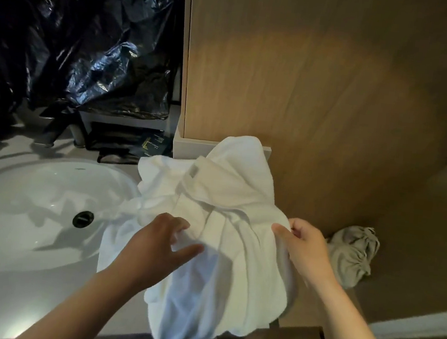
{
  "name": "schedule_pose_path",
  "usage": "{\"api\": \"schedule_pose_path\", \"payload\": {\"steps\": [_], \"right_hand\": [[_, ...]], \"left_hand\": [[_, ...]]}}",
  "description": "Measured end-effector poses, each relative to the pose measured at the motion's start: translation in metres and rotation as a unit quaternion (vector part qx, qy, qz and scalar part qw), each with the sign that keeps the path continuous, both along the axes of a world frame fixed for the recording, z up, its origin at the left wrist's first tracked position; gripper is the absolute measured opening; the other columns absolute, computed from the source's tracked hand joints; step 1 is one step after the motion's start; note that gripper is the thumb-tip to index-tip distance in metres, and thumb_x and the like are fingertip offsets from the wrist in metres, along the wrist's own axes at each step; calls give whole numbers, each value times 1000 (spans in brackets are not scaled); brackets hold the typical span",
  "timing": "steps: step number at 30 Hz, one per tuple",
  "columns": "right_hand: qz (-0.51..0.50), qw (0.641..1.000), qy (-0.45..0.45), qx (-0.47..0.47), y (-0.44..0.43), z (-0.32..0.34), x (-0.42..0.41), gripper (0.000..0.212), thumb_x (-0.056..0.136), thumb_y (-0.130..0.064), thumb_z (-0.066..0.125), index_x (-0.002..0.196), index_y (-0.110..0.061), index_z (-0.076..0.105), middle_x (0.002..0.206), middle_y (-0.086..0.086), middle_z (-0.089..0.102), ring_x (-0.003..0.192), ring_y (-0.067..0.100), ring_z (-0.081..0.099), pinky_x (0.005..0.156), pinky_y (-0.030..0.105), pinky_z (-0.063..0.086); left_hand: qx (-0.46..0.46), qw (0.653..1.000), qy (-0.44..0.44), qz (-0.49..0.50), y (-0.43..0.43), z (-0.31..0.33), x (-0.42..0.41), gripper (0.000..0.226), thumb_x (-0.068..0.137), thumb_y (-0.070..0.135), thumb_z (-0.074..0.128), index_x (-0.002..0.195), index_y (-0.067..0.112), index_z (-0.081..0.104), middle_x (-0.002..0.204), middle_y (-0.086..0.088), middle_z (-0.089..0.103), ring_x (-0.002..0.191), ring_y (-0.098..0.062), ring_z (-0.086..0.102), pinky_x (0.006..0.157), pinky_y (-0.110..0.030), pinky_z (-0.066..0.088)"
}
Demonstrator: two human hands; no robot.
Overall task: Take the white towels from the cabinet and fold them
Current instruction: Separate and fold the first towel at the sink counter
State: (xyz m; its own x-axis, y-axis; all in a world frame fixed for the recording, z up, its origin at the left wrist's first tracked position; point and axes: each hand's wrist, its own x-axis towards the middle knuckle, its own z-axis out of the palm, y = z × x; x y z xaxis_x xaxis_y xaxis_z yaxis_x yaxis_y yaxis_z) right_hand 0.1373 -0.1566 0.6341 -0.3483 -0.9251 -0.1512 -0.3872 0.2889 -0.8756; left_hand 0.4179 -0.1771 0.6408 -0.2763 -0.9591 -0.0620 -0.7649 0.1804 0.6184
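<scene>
Right now my left hand [160, 241] lies loosely spread on the white towels [228, 214]. Its thumb is stretched out to the right and its fingertips push into a fold, with nothing clasped. My right hand [305, 249] is narrower: the thumb sits on top of the bundle's right rim and the fingers curl behind it, pinching the cloth.

The towels are one soft, rumpled heap of thick white cloth, creased in long ridges; I cannot tell how many pieces are in it. The heap sits at the right end of the desk [10, 301], just beside the basin. Its lower part drapes over the front right corner, and its top touches the pale ledge at the foot of the cabinet [322, 83].

The cabinet face is smooth, brown wood-grain panel. The basin [34, 199] is a glossy white oval sunk into the pale desk, with a round dark drain [83, 219] in it. Along the desk's back edge stands a dark tap [52, 129], and near it lies a dark printed card [153, 143], too small to read. Crinkled, shiny black plastic sheeting [79, 32] fills the upper left. Right of my right hand, low against the wood, sits a grey, wrinkled drawstring pouch [352, 256].
</scene>
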Motion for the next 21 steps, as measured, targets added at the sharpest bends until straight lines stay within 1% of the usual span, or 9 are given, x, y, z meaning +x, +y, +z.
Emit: {"api": "schedule_pose_path", "payload": {"steps": [3,6,8,10,12,15,17,19,21], "right_hand": [[48,998,-8,-34,8,10,19,31,93,-36,62,69,-19,51,61,-8,52,60,11,49,61,28,36],[143,987,32,-69,19,13,46,14,95,-27,63,83,-32,68,73,-20,66,64,0,57,61,17,42],[209,976,30,-53,23,11,61,12,93,-30,62,89,-32,72,83,-18,70,73,11,64,70,27,51],[237,971,3,-26,25,11,69,14,91,-36,61,92,-32,74,88,-10,72,81,27,66,79,40,53],[254,967,-23,-5,27,13,71,14,93,-35,61,91,-32,74,85,-7,72,79,22,66,79,40,53],[264,964,-39,-14,32,16,70,23,93,-42,59,94,-24,74,84,6,71,75,19,61,75,36,49],[246,968,-46,-18,35,17,68,25,96,-39,59,87,-20,73,70,6,63,63,19,53,66,33,43],[204,976,-77,-15,36,17,63,33,99,-30,57,69,-20,68,56,2,49,57,15,45,61,32,38],[161,983,-87,-20,35,17,55,32,97,-30,59,71,-17,72,60,10,58,59,18,50,62,33,40]], "left_hand": [[-25,999,27,32,-5,4,0,60,80,58,64,128,23,53,118,4,55,92,-7,61,78,-24,49],[0,993,87,76,-12,10,4,83,78,67,55,144,20,38,131,-1,50,99,-14,62,84,-34,50],[-29,991,103,84,-15,10,5,91,73,73,50,146,19,37,139,-4,46,114,-19,56,95,-38,48],[-103,988,106,51,-20,11,1,84,77,73,55,138,16,49,132,-4,53,120,-18,50,99,-34,43],[-126,985,111,28,-29,13,-7,79,74,73,53,131,18,56,125,2,57,120,-15,48,102,-29,37],[47,994,89,42,-45,18,-21,88,71,79,54,139,24,46,140,0,45,129,-21,42,108,-35,35],[165,984,32,61,-53,17,-27,93,73,75,60,145,20,36,145,-9,38,131,-26,41,105,-35,37],[206,976,-19,75,-56,16,-29,95,74,69,65,145,13,34,144,-11,40,130,-27,42,102,-34,40],[199,975,-43,84,-58,12,-30,88,73,64,69,133,2,48,131,-13,55,121,-28,52,95,-32,45]]}}
